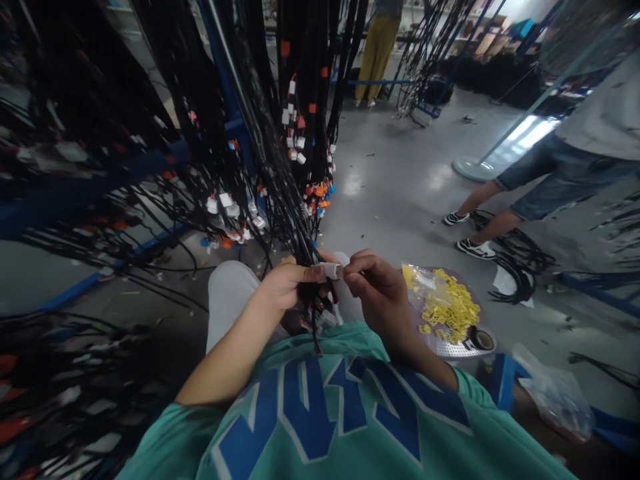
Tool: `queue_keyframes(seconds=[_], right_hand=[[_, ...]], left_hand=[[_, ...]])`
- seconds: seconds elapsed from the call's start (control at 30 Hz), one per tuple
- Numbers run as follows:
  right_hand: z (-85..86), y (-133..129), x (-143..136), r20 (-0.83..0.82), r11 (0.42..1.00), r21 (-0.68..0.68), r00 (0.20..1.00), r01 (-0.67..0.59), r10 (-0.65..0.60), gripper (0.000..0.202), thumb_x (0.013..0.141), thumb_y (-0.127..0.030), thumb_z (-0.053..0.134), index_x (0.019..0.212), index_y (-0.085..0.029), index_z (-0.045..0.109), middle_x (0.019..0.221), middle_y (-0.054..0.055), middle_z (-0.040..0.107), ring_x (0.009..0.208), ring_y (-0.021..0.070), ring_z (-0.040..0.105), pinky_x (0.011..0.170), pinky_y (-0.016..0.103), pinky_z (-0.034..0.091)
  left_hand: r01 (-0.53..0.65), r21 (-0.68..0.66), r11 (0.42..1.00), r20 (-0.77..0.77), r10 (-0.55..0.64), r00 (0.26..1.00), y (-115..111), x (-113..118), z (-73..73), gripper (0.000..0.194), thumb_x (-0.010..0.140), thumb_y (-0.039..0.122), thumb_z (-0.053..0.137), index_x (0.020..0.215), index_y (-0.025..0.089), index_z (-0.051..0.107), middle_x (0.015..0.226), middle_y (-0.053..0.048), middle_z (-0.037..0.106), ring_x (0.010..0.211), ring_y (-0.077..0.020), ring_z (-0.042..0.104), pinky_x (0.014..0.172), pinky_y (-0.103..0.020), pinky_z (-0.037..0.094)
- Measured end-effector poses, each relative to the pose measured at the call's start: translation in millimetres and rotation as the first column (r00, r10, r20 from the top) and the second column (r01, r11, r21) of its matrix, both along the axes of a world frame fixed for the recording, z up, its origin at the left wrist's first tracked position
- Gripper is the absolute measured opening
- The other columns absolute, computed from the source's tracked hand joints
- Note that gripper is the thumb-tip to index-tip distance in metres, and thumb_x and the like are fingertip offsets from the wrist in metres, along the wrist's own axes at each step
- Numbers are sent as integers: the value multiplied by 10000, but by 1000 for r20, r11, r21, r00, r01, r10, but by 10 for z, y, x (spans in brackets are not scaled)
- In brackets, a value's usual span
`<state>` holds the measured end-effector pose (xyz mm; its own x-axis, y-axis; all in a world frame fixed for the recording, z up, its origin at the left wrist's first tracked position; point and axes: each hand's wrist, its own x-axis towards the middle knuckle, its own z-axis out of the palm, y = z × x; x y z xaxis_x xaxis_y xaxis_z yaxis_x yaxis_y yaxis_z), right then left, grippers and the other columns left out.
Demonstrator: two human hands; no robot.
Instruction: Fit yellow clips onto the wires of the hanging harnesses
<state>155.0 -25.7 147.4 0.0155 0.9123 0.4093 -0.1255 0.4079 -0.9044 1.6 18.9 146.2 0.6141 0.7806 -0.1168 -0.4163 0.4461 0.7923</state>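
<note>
A white connector [331, 270] on a bundle of black cables [285, 180] is pinched in my left hand [290, 280], its open end facing right. My right hand [376, 283] has thumb and forefinger pressed together at that end of the connector; whatever is between the fingertips is too small to make out. Loose wires with more connectors hang below the hands, over my lap. To the right of my right hand, a round tray [487, 347] holds many small yellow parts [453, 307], a clear plastic bag and a roll of dark tape [483, 339].
Hanging cable bundles with white, orange and blue connectors fill the left, on a blue frame [100, 183]. A person in denim shorts [545, 177] stands at the right, near coiled cables. Another in yellow trousers [379, 50] stands behind. A plastic bag [560, 393] lies lower right.
</note>
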Motion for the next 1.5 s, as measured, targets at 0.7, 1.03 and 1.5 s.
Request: queue_keyframes(seconds=[0.7, 1.03, 1.5], right_hand=[[-2, 1, -97, -124, 991, -96, 989, -96, 84, 142, 794, -335, 643, 727, -219, 597, 708, -26, 519, 504, 70, 415, 484, 222, 399], [-53, 14, -68, -41, 997, -64, 998, -41, 39, 120, 815, -314, 631, 747, -216, 616, 751, -16, 528, 549, 74, 438, 504, 221, 385], [-19, 88, 56, -120, 931, -208, 952, -301, 281, 120, 780, -328, 676, 858, -240, 653, 732, -28, 594, 593, 86, 546, 527, 218, 453]], left_hand=[[-2, 19, 1000, -10, 2, 1000, 21, -1, -35, 455, 464, 358, 851, 785, 96, 661, 540, -13, 618, 437, -128, 564, 404, -220, 457], [-26, 5, 1000, -29, 26, 999, 3, 4, 22, 455, 437, 347, 861, 761, 104, 654, 542, 2, 620, 432, -121, 558, 416, -223, 447], [-69, 73, 995, -85, 75, 994, -30, 14, 34, 434, 440, 356, 871, 699, 116, 618, 500, 20, 586, 405, -88, 511, 400, -192, 415]])
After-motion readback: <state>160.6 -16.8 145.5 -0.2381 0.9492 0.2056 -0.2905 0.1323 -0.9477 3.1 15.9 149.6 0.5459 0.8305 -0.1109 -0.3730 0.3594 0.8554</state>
